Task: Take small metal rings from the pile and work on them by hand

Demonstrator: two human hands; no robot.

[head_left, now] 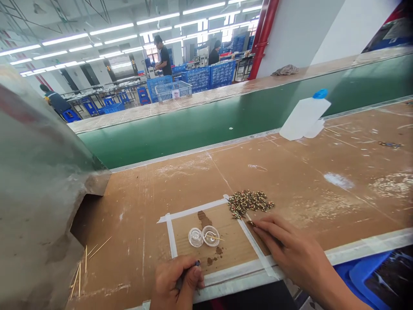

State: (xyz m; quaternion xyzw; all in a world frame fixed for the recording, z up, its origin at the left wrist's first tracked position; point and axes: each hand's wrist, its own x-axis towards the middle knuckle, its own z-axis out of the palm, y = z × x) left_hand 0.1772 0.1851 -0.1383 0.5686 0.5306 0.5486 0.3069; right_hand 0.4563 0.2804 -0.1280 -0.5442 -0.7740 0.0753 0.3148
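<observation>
Left hand curled shut at six o'clock on the brown wooden worktop, pinching a thin dark stick-like tool between thumb and fingers, tip showing just above the knuckles. What sort of tool, too small to tell. Right hand lay flat and loose at four o'clock, fingers stretched toward eleven o'clock, fingertips touching the lower edge of a heap of small brown and pale beads; whether a bead was pinched, impossible to say. Heap spilled across the upper right corner of a rectangle marked in white tape, at one o'clock from the left hand. Inside the rectangle, just above the left hand at twelve o'clock, stood two small round clear plastic dishes, touching side by side, the right one holding a thin pale sliver. Dark brown stains lay above and below the dishes. Thin wooden sticks were scattered at nine o'clock, near a large grey blurred bulk filling the left side. White plastic bottle with a blue cap stood tilted at two o'clock, well apart from both hands, beside the green conveyor belt. Beyond the belt, at twelve o'clock: blue plastic crates and people in dark clothes.
</observation>
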